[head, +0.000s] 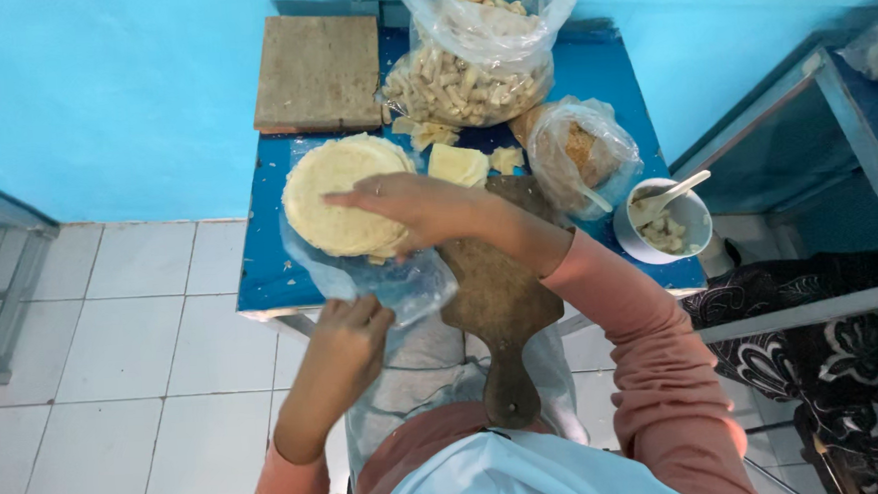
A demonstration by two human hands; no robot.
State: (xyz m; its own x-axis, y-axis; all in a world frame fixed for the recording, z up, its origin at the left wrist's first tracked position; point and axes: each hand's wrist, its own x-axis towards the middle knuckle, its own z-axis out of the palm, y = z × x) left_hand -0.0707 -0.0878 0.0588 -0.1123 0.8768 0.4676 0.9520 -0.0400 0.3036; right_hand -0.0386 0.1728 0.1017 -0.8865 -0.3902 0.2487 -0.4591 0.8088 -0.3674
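- The stack of thin, pale round wrappers (341, 197) sits on a clear plastic sheet (401, 284) at the front left of the small blue table (259, 256), quite close to its edge.
- The right hand (417, 208) lies flat across the top of the stack, fingers stretched out towards the left, pressing or feeling for the top sheet; it grips nothing that I can see.
- The left hand (349, 337) is down below the table edge, fingers curled shut on the hanging plastic.
- Risk one, as I judge it: a hard tug on that plastic could drag the whole stack towards the edge and over onto the tiled floor (115, 374).
- Risk two: these sheets look thin and clingy, so a careless lift might tear one or bring up two together.
- Just right of the stack lies a wooden paddle board (497, 294), its handle overhanging the table towards the person; an elbow could knock it.
- Behind it are folded pale pieces (460, 164) and a small tied bag (584, 154).
- A white bowl (663, 230) with a spoon stands at the right edge, within sweep of the right forearm.
- Further back are a big open bag of rolled pieces (470, 75) and a square wooden block (318, 73).
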